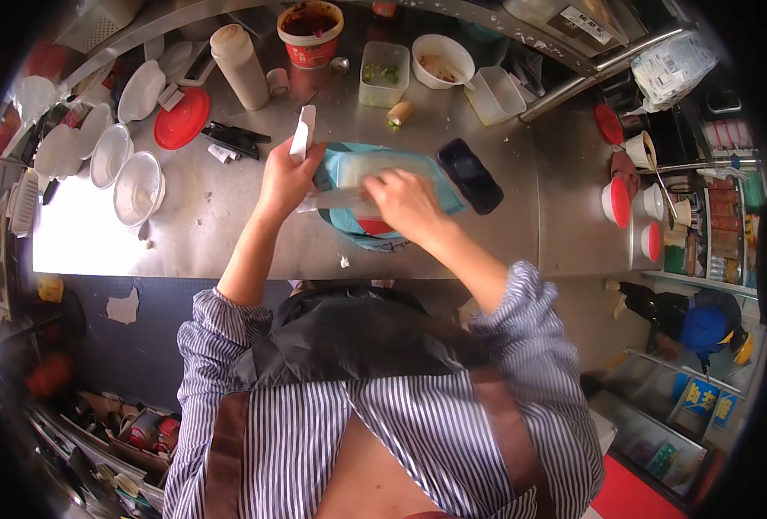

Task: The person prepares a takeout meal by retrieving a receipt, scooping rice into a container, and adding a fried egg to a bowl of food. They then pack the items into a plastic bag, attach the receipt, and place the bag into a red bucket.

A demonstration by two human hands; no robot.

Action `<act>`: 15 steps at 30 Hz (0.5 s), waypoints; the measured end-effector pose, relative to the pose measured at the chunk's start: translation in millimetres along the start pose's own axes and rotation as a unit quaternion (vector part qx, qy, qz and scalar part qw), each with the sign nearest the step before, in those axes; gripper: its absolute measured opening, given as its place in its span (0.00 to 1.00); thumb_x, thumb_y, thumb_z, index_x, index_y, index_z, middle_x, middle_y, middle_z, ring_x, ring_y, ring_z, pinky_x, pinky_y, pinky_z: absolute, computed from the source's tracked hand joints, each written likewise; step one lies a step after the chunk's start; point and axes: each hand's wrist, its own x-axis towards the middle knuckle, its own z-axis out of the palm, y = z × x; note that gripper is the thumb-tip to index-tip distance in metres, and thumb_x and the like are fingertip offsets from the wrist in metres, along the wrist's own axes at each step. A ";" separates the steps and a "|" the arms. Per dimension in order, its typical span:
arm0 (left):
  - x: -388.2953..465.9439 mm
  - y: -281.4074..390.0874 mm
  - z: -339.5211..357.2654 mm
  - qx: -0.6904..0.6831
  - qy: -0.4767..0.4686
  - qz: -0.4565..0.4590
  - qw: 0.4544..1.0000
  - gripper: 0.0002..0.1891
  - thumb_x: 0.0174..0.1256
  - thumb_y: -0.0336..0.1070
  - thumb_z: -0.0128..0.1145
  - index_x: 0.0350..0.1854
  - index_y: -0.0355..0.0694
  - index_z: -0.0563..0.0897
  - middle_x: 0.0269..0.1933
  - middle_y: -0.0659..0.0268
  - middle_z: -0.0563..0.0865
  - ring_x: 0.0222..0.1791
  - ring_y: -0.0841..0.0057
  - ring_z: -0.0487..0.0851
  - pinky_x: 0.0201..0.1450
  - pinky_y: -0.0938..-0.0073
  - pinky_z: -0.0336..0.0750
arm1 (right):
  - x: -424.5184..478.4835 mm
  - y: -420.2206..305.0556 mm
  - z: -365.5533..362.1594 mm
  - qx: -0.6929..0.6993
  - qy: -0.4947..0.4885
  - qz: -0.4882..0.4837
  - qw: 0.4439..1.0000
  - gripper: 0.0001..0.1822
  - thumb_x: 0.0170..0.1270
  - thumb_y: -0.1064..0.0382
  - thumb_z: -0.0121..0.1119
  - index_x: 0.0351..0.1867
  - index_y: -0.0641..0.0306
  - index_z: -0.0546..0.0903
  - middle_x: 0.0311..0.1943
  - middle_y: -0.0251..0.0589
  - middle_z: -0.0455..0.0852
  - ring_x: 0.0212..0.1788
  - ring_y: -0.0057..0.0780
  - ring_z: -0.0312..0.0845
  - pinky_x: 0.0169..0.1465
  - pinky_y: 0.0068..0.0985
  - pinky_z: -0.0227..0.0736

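Observation:
My left hand [288,176] is closed on a white paper strip [303,133] that stands up from the fist, at the left edge of a light blue bag [451,194]. In the bag lies a translucent container [354,165], with something red below it. My right hand [409,204] is over the container, blurred, with its fingers bent; whether it grips anything is unclear. A clear plastic strip [338,198] stretches between the two hands. Touching or close to the bag's right side lies a dark smartphone [470,175].
White plastic bowls [138,188], a red lid [182,119] and a black stapler [235,139] lie left. Behind stand a squeeze bottle [239,68], a sauce tub [310,39], a container of chopped greens [384,74] and a white bowl [442,61]. Another person [701,321] is far right.

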 end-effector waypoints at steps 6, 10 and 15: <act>-10.2 20.4 -18.6 0.202 -0.073 0.097 0.972 0.08 0.62 0.34 0.57 0.38 0.34 0.78 0.18 0.66 0.76 0.14 0.85 0.72 0.19 0.80 0.66 | -4.3 26.9 -6.0 -0.035 -0.149 0.174 0.973 0.07 0.50 0.61 0.56 0.21 0.57 0.84 0.24 0.47 0.84 0.32 0.41 0.82 0.32 0.36 0.74; -6.4 26.3 -24.2 0.279 -0.100 0.171 0.940 0.10 0.57 0.31 0.58 0.41 0.35 0.78 0.25 0.54 0.81 0.23 0.64 0.80 0.29 0.71 0.73 | 20.6 15.2 15.0 0.085 -0.146 0.073 0.983 0.09 0.53 0.60 0.57 0.30 0.63 0.82 0.31 0.51 0.82 0.35 0.49 0.79 0.39 0.42 0.72; -5.3 41.7 -34.4 0.457 -0.095 0.162 0.869 0.14 0.51 0.33 0.59 0.42 0.40 0.79 0.39 0.57 0.82 0.37 0.56 0.81 0.38 0.62 0.75 | -1.2 25.1 -17.4 0.225 -0.020 0.147 0.963 0.18 0.55 0.53 0.60 0.41 0.65 0.79 0.38 0.48 0.81 0.41 0.48 0.77 0.46 0.39 0.71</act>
